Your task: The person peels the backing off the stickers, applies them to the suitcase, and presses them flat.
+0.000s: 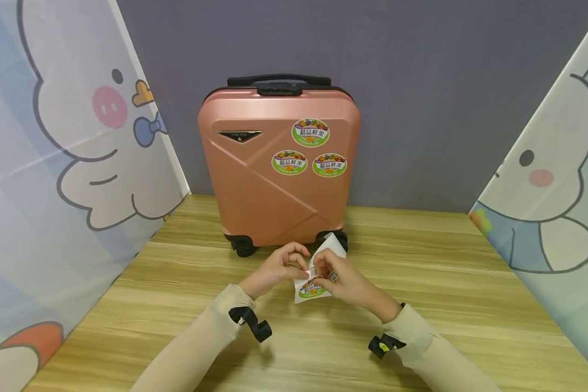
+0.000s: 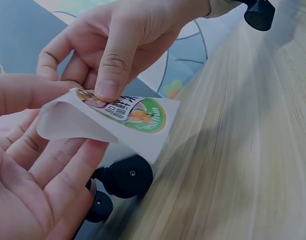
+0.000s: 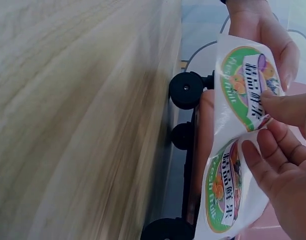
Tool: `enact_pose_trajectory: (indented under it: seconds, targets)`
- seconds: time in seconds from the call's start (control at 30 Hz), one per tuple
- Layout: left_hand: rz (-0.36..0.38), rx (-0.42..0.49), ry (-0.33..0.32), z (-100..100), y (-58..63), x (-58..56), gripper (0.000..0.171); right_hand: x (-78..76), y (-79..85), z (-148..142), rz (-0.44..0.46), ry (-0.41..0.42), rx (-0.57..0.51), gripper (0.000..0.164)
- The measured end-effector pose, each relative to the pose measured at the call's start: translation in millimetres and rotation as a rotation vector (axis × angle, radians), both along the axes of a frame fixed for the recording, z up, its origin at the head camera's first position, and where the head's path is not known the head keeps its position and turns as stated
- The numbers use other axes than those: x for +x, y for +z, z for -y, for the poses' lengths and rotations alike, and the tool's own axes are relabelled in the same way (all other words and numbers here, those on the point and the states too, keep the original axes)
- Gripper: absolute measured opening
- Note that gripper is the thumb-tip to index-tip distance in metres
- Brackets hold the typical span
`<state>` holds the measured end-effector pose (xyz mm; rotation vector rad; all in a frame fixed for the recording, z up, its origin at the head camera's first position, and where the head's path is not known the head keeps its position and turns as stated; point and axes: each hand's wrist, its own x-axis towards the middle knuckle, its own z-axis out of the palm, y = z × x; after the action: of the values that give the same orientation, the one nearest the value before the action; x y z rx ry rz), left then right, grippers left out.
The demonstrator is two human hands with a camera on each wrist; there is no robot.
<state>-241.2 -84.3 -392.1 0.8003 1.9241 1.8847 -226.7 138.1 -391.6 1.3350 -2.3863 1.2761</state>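
Observation:
A strip of white backing paper (image 1: 334,247) with oval fruit stickers is held just in front of a pink suitcase (image 1: 269,207). My left hand (image 1: 278,270) pinches the strip's left edge between thumb and fingers. From the other side, my right hand (image 1: 345,280) grips it, its thumb on a printed sticker (image 2: 145,116) in the left wrist view. Two green-rimmed stickers show in the right wrist view, an upper one (image 3: 237,85) and a lower one (image 3: 220,200), with the paper bent between them. Whether a sticker edge is lifted, I cannot tell.
The suitcase stands upright on a wood-grain table (image 1: 446,283), against a grey back panel (image 1: 421,109). Three similar stickers, one of them the top sticker (image 1: 311,133), are on its front. Black wheels (image 1: 245,246) are at its base. Cartoon-printed sheets (image 1: 103,179) flank the table.

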Motion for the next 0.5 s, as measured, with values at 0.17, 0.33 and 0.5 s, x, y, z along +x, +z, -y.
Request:
enact_pose_trajectory:
  seconds: [0.17,0.33,0.5]
  targets:
    - [0.05,-0.056,0.031,2.9,1.4,-0.4,0.043,0.3,4.5,-1.4,0.019,-0.045,0.051,0.024]
    - [0.059,-0.087,0.077,4.6,0.9,-1.2,0.041,-0.6,7.0,0.0,-0.002,-0.113,0.103,0.021]
    - [0.068,-0.109,0.14,4.2,0.7,-1.2,0.039,-2.1,6.5,1.1,-0.03,-0.162,0.146,0.016]
